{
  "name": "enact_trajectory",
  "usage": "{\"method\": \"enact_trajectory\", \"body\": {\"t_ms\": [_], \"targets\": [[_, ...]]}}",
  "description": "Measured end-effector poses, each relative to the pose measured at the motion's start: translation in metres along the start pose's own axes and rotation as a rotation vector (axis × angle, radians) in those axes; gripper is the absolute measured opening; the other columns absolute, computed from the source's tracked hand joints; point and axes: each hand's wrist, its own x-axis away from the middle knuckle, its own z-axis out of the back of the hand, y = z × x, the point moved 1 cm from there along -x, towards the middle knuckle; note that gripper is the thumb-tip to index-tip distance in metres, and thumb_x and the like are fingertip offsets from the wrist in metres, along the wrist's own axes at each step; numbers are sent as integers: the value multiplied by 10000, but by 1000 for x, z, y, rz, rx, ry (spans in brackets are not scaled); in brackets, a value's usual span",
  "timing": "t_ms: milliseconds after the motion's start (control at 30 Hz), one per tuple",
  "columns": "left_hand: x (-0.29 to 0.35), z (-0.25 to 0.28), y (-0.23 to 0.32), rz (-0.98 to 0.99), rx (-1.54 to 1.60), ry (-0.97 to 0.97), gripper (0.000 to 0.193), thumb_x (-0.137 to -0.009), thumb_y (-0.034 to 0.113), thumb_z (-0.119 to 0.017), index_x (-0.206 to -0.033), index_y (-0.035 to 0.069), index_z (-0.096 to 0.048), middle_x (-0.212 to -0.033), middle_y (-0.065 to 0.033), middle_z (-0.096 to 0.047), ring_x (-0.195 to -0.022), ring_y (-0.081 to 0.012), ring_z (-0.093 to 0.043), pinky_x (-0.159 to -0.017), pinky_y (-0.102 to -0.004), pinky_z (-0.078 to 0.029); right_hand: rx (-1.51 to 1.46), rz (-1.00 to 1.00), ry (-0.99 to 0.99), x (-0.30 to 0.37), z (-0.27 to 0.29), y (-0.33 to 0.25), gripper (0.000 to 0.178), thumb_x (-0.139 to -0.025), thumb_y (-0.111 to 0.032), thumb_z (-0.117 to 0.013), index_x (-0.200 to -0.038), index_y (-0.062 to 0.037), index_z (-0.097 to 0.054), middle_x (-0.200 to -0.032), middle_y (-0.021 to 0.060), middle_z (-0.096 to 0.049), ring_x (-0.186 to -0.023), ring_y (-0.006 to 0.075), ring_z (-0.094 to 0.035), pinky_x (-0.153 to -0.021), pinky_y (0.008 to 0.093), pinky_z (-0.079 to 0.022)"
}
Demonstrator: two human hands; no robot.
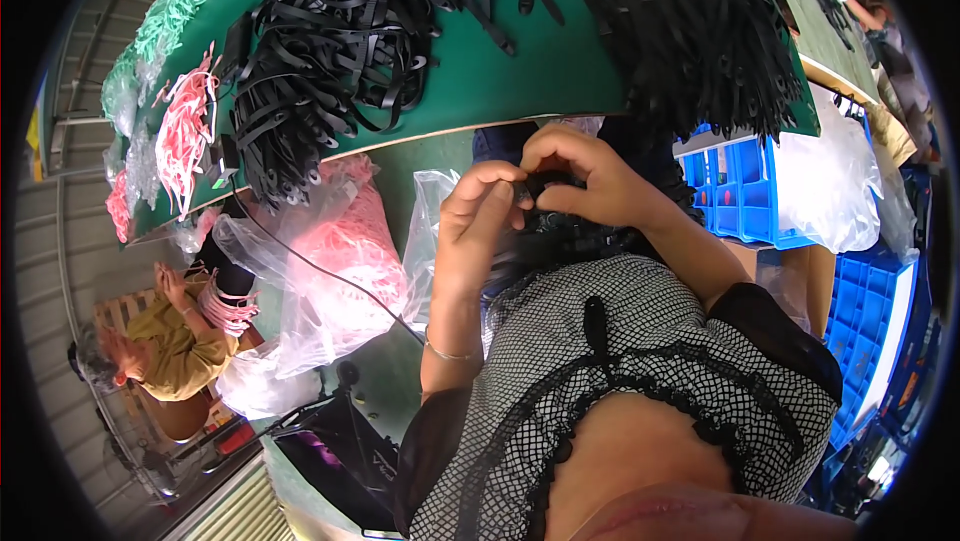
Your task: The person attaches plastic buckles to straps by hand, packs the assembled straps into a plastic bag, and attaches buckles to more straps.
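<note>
Both my hands meet over my lap, just in front of the green table's near edge. My left hand [484, 206] pinches the end of a small black strap [522, 191] between thumb and fingers. Close beside it, my right hand [592, 176] curls its fingers and thumb round the other part of the strap. The fingers hide most of the strap, and its fine details are too dark to tell. More black straps [575, 241] lie on my lap below the hands.
A green table [510, 76] bears a heap of black straps [350, 21] on the left and another pile [700, 41] on the right. Pink straps [185, 136] hang at its left edge. Blue crates [740, 191] stand at right. A plastic bag of pink straps [350, 251] and a seated person [185, 341] are left.
</note>
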Motion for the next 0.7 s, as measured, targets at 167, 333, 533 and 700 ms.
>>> {"method": "enact_trajectory", "body": {"t_ms": [167, 333, 533, 700], "targets": [[0, 0, -2, -12, 221, 27, 115, -875, 124, -494, -920, 27, -539, -767, -70, -566, -662, -119, -516, -625, -228, -424, 346, 68, 3, -3, -1, -4, 144, -774, -19, -610, -899, 26, -555, -838, 63, -514, -747, 131, -557, -666, 243, -459], [1, 0, -2, 46, 479, -66, 104, -846, 98, -486, -835, -3, -503, -756, -106, -561, -666, -162, -535, -620, -266, -443, 49, 5, 0, 0, -11, -2, 125, -781, -4, -594, -891, 32, -547, -842, 67, -505, -674, 127, -572, -618, 237, -469], [2, 5, -8, 63, 339, -40, 105, -820, 76, -491, -770, -16, -498, -760, -121, -562, -672, -183, -544, -640, -297, -462, 100, 43, -23, 0, -10, 4, 122, -790, 4, -577, -902, 30, -535, -835, 65, -482, -656, 122, -582, -593, 227, -466], [2, 5, -6, 41, 462, -77, 66, -809, 38, -498, -769, -15, -501, -771, -120, -564, -674, -183, -547, -646, -298, -468, 174, 87, -51, -1, -10, 5, 123, -792, -1, -572, -907, 26, -535, -846, 63, -472, -657, 120, -583, -583, 225, -459]]}}
